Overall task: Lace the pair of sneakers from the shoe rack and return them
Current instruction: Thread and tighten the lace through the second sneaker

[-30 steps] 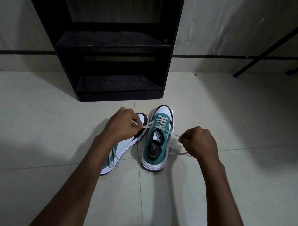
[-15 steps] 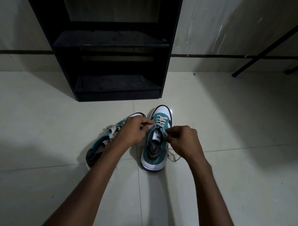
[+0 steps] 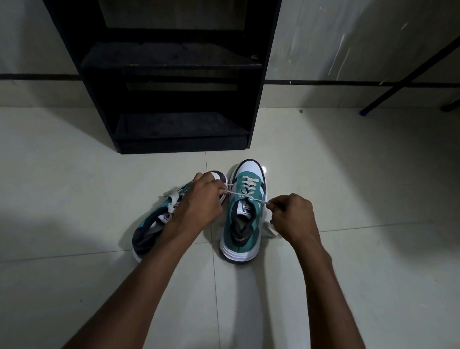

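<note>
— Sneakers: where are they? 
— Both on the floor tiles [image 3: 64, 193], just in front of the black shoe rack [image 3: 171, 98]. The right sneaker [image 3: 244, 214] stands upright, toe toward the rack. The left sneaker [image 3: 153, 223] lies tipped beside it, farther from the rack's right post, partly under a forearm.

— And the hands? 
— The left hand [image 3: 198, 199] is closed, pinching one end of the white lace [image 3: 245, 196]. The right hand [image 3: 293, 216] is closed too, pinching the other end. The lace runs taut between them, crossing over the right sneaker's tongue.

— The rack's shelves? 
— Dark; I see nothing on them.
</note>
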